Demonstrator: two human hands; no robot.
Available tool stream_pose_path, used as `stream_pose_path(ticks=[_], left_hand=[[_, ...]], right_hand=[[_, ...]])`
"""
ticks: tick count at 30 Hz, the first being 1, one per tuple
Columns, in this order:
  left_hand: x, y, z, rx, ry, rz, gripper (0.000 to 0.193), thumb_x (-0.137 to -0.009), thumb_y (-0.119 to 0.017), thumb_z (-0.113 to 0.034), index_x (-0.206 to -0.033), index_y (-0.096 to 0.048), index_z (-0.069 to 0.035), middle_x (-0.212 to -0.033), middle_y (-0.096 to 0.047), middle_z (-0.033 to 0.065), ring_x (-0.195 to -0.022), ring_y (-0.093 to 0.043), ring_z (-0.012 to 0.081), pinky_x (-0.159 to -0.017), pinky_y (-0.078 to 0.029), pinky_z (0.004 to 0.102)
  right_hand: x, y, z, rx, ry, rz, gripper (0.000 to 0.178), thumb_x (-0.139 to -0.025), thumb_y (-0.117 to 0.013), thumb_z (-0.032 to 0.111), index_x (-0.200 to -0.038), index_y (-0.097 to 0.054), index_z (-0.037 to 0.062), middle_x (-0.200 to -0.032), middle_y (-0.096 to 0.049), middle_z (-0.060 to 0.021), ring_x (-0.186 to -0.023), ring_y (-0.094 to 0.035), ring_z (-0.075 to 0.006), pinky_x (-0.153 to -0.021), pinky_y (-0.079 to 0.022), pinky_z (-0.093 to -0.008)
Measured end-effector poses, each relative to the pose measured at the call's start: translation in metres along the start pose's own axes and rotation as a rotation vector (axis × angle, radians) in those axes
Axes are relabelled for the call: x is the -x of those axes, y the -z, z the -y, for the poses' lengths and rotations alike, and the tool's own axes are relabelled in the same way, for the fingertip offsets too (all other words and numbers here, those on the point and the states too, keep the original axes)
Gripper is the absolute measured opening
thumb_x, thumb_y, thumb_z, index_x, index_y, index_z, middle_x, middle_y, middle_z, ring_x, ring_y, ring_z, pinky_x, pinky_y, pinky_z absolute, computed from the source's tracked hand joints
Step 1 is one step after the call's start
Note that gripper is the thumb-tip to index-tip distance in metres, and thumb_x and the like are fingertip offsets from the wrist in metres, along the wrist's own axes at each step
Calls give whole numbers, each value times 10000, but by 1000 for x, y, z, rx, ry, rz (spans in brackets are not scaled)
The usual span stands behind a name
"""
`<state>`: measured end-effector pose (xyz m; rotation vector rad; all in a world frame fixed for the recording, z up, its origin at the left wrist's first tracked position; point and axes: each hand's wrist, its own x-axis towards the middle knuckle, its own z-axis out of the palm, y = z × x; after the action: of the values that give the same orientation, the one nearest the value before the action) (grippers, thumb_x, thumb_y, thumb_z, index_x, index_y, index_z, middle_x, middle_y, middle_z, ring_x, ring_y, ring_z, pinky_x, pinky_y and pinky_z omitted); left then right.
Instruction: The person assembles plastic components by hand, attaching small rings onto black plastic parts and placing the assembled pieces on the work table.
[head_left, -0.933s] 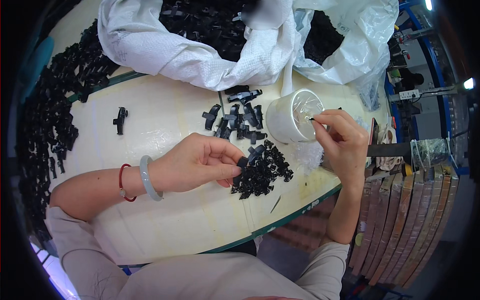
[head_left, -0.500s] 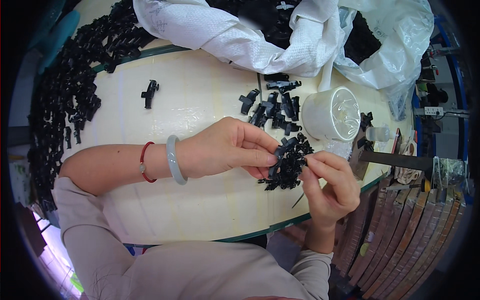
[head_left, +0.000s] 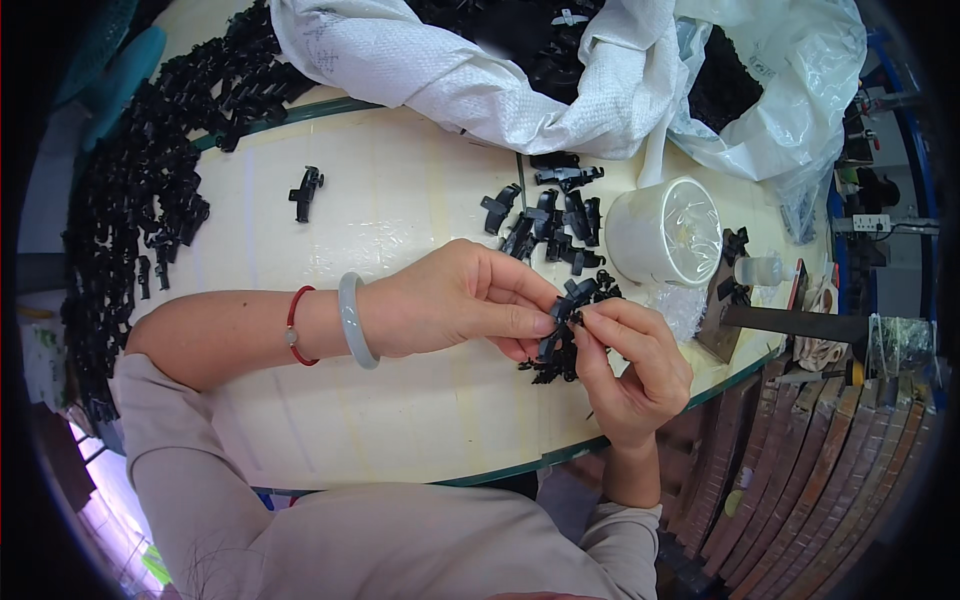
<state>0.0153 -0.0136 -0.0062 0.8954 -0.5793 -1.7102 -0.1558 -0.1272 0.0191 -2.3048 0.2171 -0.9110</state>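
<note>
Between thumb and fingers, my left hand [head_left: 480, 305] grips a black plastic clip-like part [head_left: 562, 318] above the table. My right hand [head_left: 637, 365] meets it from the right, thumb and forefinger pinching a small black piece [head_left: 577, 317] against that part. Beneath both hands lies a heap of small black pieces [head_left: 552, 368], partly covered by my fingers. Several larger black plastic parts [head_left: 545, 215] lie in a loose group beyond my hands. One more such part [head_left: 306, 194] rests alone farther left.
A big pile of black parts [head_left: 130, 190] fills the left side. At the back sit a white woven sack [head_left: 450, 75] and a clear plastic bag [head_left: 790, 120] of black parts. A white tub [head_left: 650, 232] and a dark metal bar [head_left: 795, 322] stand right. Stacked brown boards [head_left: 800, 470] are below.
My right hand has moved left from the heap to the part in my left hand, bringing a small black piece against it. My left hand stays almost in place.
</note>
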Motion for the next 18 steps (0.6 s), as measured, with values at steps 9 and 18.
stream_pose_path(ticks=[9,18], left_hand=[[2,-1,-1,9,3,1,253,-898,-597,-79,-1126,-594,30,-965,-666,85,-814,-642,119,-747,-527,239],[2,-6,-1,-43,-59,-117,185,-870,-631,-66,-1024,-643,36,-879,-674,83,-749,-652,123,-700,-535,236]], right_hand=[[1,0,3,-12,-35,28,249,-676,-699,-132,-904,-666,-37,-869,-654,-151,-753,-636,-188,-653,-503,-254],[-1,1,1,40,-10,75,236,-680,-710,-114,-903,-662,-55,-858,-650,-149,-732,-649,-228,-630,-524,-270]])
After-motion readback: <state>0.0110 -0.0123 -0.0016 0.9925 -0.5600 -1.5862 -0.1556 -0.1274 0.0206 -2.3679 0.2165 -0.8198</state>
